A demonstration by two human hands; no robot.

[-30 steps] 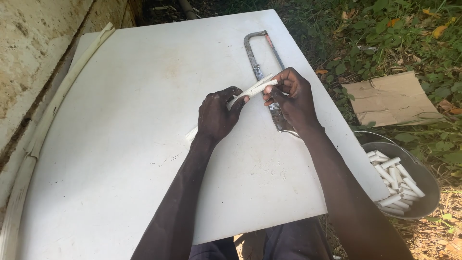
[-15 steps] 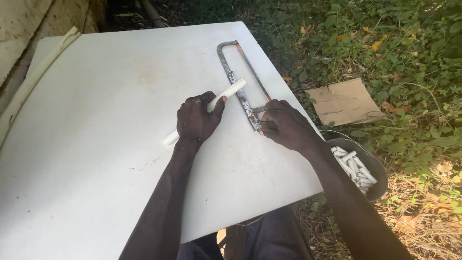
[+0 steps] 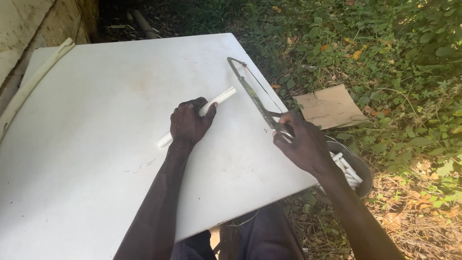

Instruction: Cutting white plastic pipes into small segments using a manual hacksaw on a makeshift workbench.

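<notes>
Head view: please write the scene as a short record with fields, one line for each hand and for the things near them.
surface: white board, flat, bearing the work
left hand: left hand grips a white plastic pipe that lies on the board
right hand: right hand holds the handle of a hacksaw, frame tilted up
pipe and saw: apart, not touching
right of board: round metal bowl on the ground, with short white pipe pieces inside
ground: cardboard piece among green plants

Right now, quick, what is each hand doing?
Left hand: closed on the white pipe, pressing it to the white board.
Right hand: closed on the hacksaw handle.
</notes>
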